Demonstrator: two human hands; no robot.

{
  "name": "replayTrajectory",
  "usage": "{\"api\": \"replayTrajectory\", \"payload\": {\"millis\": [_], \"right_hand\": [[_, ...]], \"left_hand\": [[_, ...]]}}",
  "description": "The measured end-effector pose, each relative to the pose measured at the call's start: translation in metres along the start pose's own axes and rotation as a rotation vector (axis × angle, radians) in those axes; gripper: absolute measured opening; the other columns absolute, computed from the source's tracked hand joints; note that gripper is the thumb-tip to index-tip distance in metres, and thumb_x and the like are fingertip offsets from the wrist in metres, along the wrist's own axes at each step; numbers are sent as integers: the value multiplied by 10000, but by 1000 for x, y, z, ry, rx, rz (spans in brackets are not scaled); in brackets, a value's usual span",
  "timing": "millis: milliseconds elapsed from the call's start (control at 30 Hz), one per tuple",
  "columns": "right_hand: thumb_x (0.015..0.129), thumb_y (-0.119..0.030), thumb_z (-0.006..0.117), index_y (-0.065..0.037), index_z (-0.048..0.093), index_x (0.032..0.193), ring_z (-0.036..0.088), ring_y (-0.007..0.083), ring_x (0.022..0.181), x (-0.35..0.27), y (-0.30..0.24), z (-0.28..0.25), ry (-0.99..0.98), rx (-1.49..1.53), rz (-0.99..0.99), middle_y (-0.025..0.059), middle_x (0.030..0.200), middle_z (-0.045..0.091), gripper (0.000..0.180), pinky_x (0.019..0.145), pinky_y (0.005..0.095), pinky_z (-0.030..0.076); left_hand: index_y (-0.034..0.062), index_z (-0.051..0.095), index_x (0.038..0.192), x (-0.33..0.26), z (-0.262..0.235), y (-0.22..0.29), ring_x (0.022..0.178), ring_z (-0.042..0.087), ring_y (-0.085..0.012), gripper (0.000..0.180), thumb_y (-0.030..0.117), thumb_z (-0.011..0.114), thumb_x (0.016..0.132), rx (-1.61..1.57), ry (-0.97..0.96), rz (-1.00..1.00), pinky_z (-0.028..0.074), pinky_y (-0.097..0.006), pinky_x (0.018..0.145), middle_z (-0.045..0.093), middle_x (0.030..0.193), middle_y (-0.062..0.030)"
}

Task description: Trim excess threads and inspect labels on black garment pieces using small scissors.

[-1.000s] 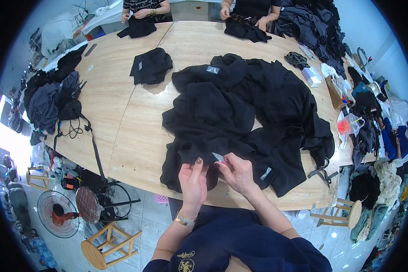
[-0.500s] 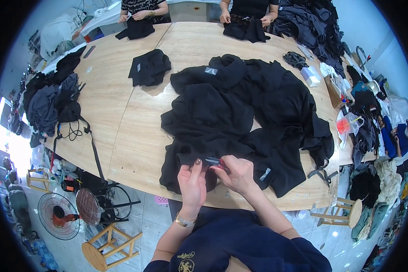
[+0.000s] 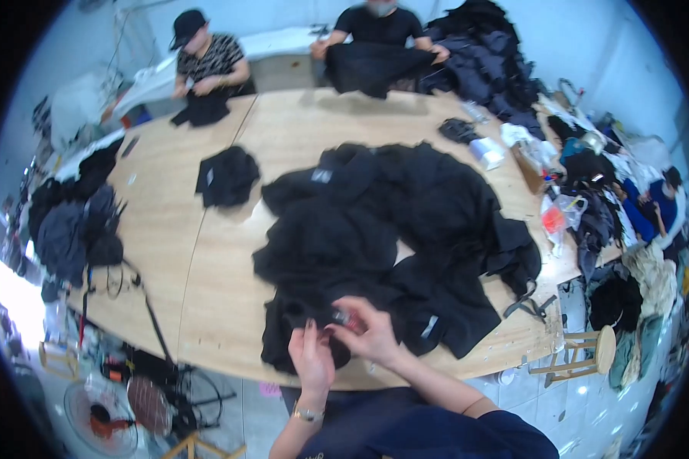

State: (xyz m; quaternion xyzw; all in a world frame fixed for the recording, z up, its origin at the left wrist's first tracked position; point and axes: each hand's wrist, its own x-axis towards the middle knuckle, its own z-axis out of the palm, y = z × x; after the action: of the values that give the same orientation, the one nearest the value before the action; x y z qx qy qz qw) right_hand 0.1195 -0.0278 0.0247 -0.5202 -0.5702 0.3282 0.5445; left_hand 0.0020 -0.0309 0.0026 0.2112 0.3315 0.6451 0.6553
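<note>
- Nicking the black garment (image 3: 278,336) is judged the main risk: it is spread along the near side of the wooden table (image 3: 226,245), beneath and just beyond both hands, and a misplaced blade could be driven into it.
- A small red-handled tool (image 3: 350,319) is held in the curled fingers of the right hand (image 3: 373,338); its tip is blurred, so its exact aim cannot be told.
- The fingers of the left hand (image 3: 311,361) are raised and held near one another, just beside the tool. Whether cloth or thread is pinched there cannot be told. A fingertip could be caught if the tool were closed carelessly.
- The wrong layer could be cut, since black is laid against black and edges are hard to be told apart.
- The neighbouring black pile (image 3: 444,191) could be dragged along if the near piece were tugged, because the pieces are bunched closely together.
- The pale label (image 3: 429,327), lying to the right of the hands, could be creased or snagged if the cloth were pulled roughly under the right forearm.
</note>
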Motion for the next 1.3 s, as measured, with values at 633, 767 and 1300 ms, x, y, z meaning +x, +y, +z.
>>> {"api": "replayTrajectory", "payload": {"millis": [633,767,1300], "right_hand": [[632,8,710,-55,605,980,521,100,480,4,24,-5,-71,-242,-351,44,624,574,369,446,211,393],[626,27,662,-60,638,950,526,113,479,9,28,-8,-105,-182,-294,30,600,559,336,473,223,421],[718,-4,650,-8,624,935,468,83,542,3,40,-9,100,-136,-61,22,643,507,218,517,199,386]], "left_hand": [[52,487,835,2,-3,-4,721,625,-163,165,180,481,938,-86,-37,-82,503,-279,662,626,809,-99],[38,491,854,3,-1,-1,776,641,-219,202,202,431,956,-53,-34,-109,525,-336,725,632,865,-138],[5,557,944,9,-8,5,800,614,-128,175,174,548,902,474,-88,70,504,-275,667,629,892,-101]]}}
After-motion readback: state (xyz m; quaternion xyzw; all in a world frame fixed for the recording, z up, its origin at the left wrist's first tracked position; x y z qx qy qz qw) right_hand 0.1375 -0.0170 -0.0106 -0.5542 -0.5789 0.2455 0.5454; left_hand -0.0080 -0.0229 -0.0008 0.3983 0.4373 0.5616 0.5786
